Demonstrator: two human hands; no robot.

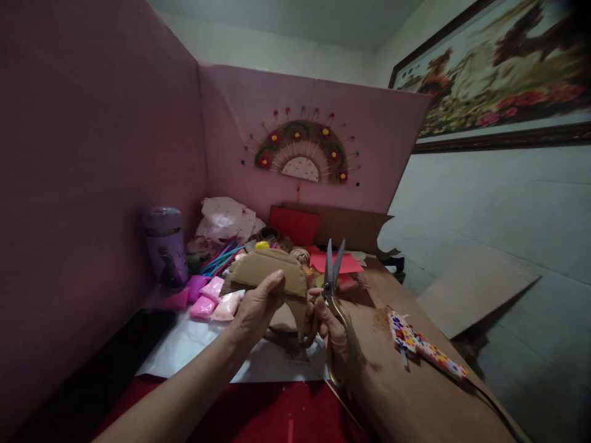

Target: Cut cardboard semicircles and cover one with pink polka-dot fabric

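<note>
Landmark: the cardboard piece (268,271), a brown half-round shape held up over the table; every place below is given from it.
Cardboard piece, lie: curved edge up, long axis running left to right across your view, the right end dipping a little lower than the left.
Left hand (258,304): your fingers and thumb are closed on the cardboard piece from below and near its middle, with the thumb on the face toward you.
Right hand (335,335): it sits just right of the cardboard piece's right end and lower, wrapped through the handles of the scissors (333,277).
Scissors: blades parted in a narrow V, tips pointing up and away from you, standing just beside the right end of the cardboard piece. I cannot tell whether a blade touches that edge.
Key relation: the cardboard piece lies to the left of the blades, and its long axis runs crosswise to them; your right hand is the nearer one to that right end.
Behind the right end: red paper (335,263) flat on the table.
Left and below: pink packets (207,298), with a purple bottle (164,246) farther left.
Well to the right: patterned strips (425,344) on the brown tabletop.
</note>
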